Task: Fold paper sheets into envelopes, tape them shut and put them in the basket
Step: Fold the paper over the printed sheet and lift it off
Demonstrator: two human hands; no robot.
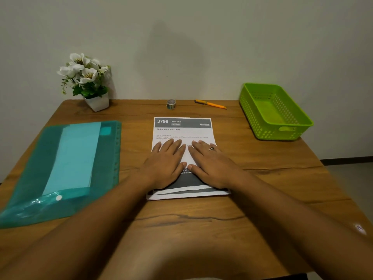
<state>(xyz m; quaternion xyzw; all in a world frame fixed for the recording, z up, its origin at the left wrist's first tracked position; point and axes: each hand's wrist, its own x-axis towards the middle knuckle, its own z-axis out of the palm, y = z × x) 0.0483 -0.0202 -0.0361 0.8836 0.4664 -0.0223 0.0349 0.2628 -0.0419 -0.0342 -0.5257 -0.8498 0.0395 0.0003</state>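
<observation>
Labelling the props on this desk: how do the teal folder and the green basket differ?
The teal folder lies flat at the left; the green basket stands at the far right. The folder is see-through, with pale sheets inside; the basket has perforated walls and looks empty. Both rest on the wooden table.

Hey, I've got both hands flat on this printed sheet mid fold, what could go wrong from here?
1. The layers at the near edge of the sheet look staggered. Creasing now under your left hand and right hand could lock in a crooked fold.
2. The tape roll stands beyond the sheet, near the wall. Lifting a hand to reach it may let the fold spring open.
</observation>
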